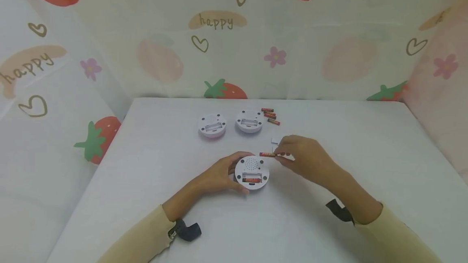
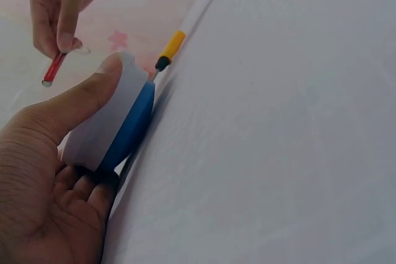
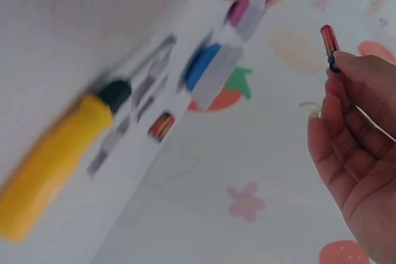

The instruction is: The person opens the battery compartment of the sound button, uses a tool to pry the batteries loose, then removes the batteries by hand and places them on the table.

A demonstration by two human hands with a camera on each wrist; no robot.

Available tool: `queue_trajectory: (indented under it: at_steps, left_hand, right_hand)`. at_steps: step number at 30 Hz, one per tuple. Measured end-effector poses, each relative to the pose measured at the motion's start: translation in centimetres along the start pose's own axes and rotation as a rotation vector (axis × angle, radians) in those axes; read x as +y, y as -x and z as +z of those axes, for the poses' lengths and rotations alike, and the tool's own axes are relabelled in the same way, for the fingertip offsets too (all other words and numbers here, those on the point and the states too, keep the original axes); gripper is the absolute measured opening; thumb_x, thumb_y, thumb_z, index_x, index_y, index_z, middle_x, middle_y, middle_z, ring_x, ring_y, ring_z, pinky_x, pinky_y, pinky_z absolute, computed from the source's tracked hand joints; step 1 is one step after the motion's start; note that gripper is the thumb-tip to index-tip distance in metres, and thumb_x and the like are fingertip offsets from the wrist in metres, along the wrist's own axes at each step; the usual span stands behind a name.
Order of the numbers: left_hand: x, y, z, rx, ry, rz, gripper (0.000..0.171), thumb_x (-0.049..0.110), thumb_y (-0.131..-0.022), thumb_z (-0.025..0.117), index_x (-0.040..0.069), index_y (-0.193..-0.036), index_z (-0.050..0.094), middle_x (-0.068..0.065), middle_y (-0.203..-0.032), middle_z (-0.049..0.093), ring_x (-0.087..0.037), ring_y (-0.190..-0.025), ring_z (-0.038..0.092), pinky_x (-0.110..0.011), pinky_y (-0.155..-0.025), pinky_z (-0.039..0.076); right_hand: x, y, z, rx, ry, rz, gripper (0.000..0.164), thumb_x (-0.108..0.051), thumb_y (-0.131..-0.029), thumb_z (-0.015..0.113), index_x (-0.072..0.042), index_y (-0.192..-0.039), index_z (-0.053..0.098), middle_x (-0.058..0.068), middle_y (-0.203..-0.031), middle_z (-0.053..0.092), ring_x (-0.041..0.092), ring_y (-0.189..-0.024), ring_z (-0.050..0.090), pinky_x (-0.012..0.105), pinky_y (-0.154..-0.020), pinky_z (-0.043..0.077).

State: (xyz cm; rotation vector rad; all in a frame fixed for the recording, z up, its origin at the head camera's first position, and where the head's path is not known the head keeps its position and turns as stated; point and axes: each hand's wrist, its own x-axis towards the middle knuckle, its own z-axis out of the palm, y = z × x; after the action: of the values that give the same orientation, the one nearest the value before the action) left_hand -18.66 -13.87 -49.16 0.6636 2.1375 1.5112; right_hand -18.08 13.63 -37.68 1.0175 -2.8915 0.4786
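My left hand (image 1: 217, 177) grips a round white device (image 1: 251, 163) by its side, thumb at the near edge; its lower half looks blue in the left wrist view. The underside faces up, showing a speaker grille and an uncovered battery compartment. One red battery (image 1: 252, 180) lies in the near half of that compartment; its far half shows no battery. Just right of the device, above the table, my right hand (image 1: 307, 157) pinches another red battery (image 1: 267, 154) by one end between thumb and fingertips. The wrist view shows this battery (image 3: 329, 40) sticking out past the fingertips.
Two more round devices (image 1: 212, 125) lie upside down farther back, compartments uncovered. Several loose batteries (image 1: 269, 115) lie beside them. Small pale pieces (image 1: 274, 141), perhaps covers, lie behind my right hand. A yellow-handled screwdriver (image 3: 52, 165) rests on the table.
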Motion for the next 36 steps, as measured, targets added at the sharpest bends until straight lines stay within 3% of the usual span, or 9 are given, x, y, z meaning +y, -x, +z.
queue_trajectory:
  at_steps: [6, 19, 27, 32, 36]
  left_hand:
    - [0.0, 0.2, -0.1, 0.014, -0.025, -0.004, 0.099, 0.028, -0.067, 0.097, 0.032, -0.149, 0.044, 0.015, -0.148, 0.048, -0.004, -0.141, 0.041, -0.027, -0.117, 0.034]
    - [-0.1, 0.3, -0.2, 0.015, -0.009, -0.008, 0.098, 0.031, -0.067, 0.097, 0.033, -0.150, 0.043, 0.015, -0.148, 0.048, -0.007, -0.141, 0.042, -0.029, -0.116, 0.036]
    - [0.2, 0.2, 0.0, -0.001, 0.029, 0.029, 0.097, 0.018, -0.069, 0.096, 0.028, -0.150, 0.044, 0.011, -0.149, 0.049, -0.007, -0.141, 0.043, -0.025, -0.116, 0.036]
    - [0.5, 0.3, 0.1, 0.009, 0.010, 0.006, 0.097, 0.022, -0.068, 0.097, 0.030, -0.149, 0.044, 0.014, -0.148, 0.049, -0.004, -0.140, 0.043, -0.024, -0.115, 0.036]
    - [0.5, 0.4, 0.1, 0.012, 0.004, -0.004, 0.097, 0.023, -0.068, 0.097, 0.031, -0.149, 0.044, 0.014, -0.148, 0.049, -0.004, -0.140, 0.043, -0.024, -0.115, 0.036]
  right_hand:
    - [3.6, -2.5, -0.9, 0.009, -0.060, 0.059, 0.013, -0.011, -0.087, 0.081, -0.011, -0.100, 0.080, 0.000, -0.088, 0.072, 0.019, -0.082, 0.066, 0.033, -0.073, 0.059]
    - [10.8, -8.6, 2.2, -0.103, -0.166, 0.206, 0.014, -0.010, -0.093, 0.073, -0.003, -0.104, 0.079, 0.013, -0.102, 0.076, 0.028, -0.092, 0.065, 0.044, -0.084, 0.058]
    - [12.4, -10.3, 3.5, -0.170, -0.186, 0.239, 0.013, -0.009, -0.094, 0.072, -0.003, -0.103, 0.079, 0.012, -0.100, 0.075, 0.026, -0.088, 0.062, 0.042, -0.083, 0.056]
    - [13.0, -10.7, 4.1, -0.213, -0.178, 0.266, 0.016, -0.011, -0.094, 0.072, -0.004, -0.106, 0.079, 0.012, -0.102, 0.075, 0.027, -0.088, 0.061, 0.043, -0.087, 0.056]
    - [13.4, -10.9, 4.5, -0.201, -0.170, 0.238, 0.015, -0.010, -0.094, 0.071, -0.003, -0.105, 0.079, 0.012, -0.101, 0.075, 0.028, -0.091, 0.063, 0.046, -0.091, 0.055]
